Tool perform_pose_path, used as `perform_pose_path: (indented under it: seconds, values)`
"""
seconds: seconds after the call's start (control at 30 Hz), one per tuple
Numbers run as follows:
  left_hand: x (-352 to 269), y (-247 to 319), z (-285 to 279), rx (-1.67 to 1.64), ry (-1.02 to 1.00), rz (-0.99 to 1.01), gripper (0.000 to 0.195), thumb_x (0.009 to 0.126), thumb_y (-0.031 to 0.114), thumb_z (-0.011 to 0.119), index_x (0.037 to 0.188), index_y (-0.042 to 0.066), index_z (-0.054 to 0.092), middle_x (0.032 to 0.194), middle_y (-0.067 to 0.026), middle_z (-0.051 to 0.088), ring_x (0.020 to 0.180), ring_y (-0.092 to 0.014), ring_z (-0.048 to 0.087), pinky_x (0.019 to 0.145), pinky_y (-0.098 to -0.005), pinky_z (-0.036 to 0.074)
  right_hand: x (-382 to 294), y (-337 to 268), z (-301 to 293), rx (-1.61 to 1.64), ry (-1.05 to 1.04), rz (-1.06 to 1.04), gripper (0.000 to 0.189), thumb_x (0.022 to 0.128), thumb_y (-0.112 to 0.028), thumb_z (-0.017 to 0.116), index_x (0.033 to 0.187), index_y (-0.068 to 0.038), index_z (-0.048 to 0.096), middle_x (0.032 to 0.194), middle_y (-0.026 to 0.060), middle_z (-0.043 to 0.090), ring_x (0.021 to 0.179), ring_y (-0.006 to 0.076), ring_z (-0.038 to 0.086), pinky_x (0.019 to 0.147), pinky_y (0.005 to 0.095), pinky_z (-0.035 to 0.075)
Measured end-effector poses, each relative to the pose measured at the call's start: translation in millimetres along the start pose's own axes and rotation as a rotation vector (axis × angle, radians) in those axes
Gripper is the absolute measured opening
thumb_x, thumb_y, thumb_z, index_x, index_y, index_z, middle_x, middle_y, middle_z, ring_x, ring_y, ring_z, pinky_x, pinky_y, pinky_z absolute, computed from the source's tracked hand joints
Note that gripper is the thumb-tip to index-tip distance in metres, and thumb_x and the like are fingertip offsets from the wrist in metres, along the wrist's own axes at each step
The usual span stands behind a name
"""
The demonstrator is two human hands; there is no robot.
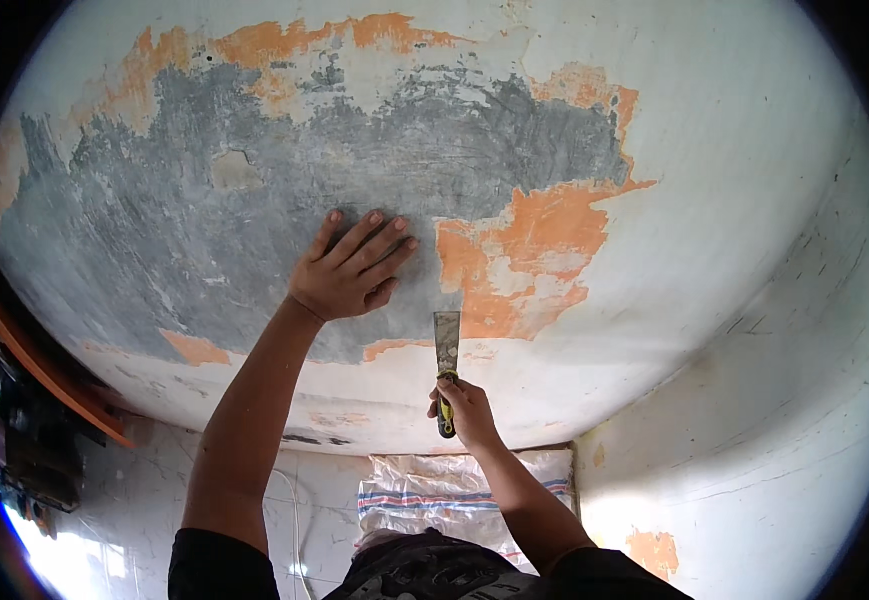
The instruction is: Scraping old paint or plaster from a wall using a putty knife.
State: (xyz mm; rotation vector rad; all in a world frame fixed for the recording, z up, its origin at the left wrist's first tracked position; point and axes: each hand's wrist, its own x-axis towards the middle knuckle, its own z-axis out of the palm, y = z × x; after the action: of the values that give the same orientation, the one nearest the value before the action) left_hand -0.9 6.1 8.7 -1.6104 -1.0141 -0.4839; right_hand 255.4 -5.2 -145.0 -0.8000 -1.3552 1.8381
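My left hand (348, 266) rests palm-down on the wall with its fingers apart, holding nothing. Under it is a broad grey bare patch (269, 217), where the paint is gone. My right hand (466, 411) grips a putty knife (447, 341) by its black and yellow handle. The knife's flat metal blade points up the wall, its tip at the border between grey and an orange paint layer (524, 255). Whether the blade edge touches the surface, I cannot tell. Off-white paint (704, 187) with ragged edges surrounds the stripped area.
Below lies a white woven plastic sheet (464, 476) with blue and red stripes. A pale cable (297, 510) runs over the marble-patterned tiles (156, 480). At left stands an orange-brown edge (44, 367) beside dark items. Another wall (742, 427) meets this one at right.
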Motion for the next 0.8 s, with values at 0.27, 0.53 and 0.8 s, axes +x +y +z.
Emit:
perform_pose_path:
  seconds: [0.27,0.53,0.8]
  values:
    - [-3,-5,-7,0.019,-0.023,-0.01,0.044,0.092,0.039,0.046,0.134,0.031,0.055,0.147,0.0049,0.045,0.139,-0.018,0.038,0.119,-0.051,0.019,2,-32,19,-0.023,-0.045,-0.041,0.03,0.1,-0.028,0.054,0.088,-0.002,0.062,0.071,0.0041,0.061,0.064,0.0133,0.063,0.06,0.0254,0.047]
    - [0,-4,-7,0.006,-0.011,-0.01,0.044,0.09,0.039,0.047,0.133,0.031,0.056,0.146,0.0048,0.047,0.137,-0.017,0.04,0.119,-0.0508,0.019,1,-50,24,0.046,-0.093,-0.073,0.036,0.1,-0.034,0.052,0.087,-0.003,0.061,0.072,0.0057,0.063,0.066,0.0131,0.063,0.062,0.025,0.047]
    - [0,1,-3,0.007,0.003,-0.005,0.045,0.091,0.038,0.047,0.134,0.031,0.056,0.146,0.0044,0.047,0.137,-0.017,0.041,0.119,-0.051,0.019,-2,6,7,0.063,-0.006,0.028,0.032,0.099,-0.03,0.056,0.091,0.001,0.061,0.075,0.0042,0.061,0.068,0.0128,0.063,0.063,0.025,0.048]
